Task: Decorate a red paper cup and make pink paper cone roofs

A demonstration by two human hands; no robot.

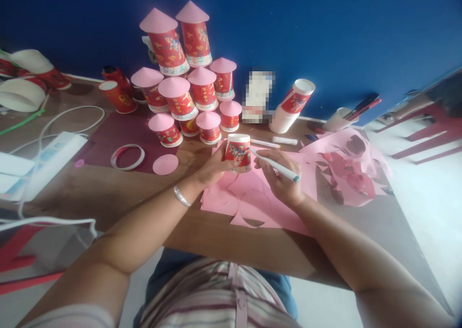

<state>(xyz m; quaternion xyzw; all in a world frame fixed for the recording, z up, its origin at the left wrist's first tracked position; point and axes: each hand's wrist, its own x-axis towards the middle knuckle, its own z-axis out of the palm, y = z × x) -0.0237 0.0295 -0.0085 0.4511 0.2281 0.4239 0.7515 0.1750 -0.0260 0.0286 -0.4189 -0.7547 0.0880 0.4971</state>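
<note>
My left hand (213,168) is wrapped round a red printed paper cup (238,150) with a white rim, held over the pink paper. In my right hand (283,176) is a white marker (279,168) with a teal end, its tip at the cup's right side. I cannot tell whether the tip touches the cup. Sheets of pink paper (288,207) with cut curves lie under both hands. Just beyond the cup are an orange-and-white pen (266,143) and a white capped marker (285,140).
Behind stand several red cups with pink cone tops (173,88), some stacked. A stack of cups (288,118) leans at the back right, near a pen cup (339,121). Pink scraps (353,178) lie right; a tape roll (127,157), pink disc (165,164) and power strip (50,164) lie left.
</note>
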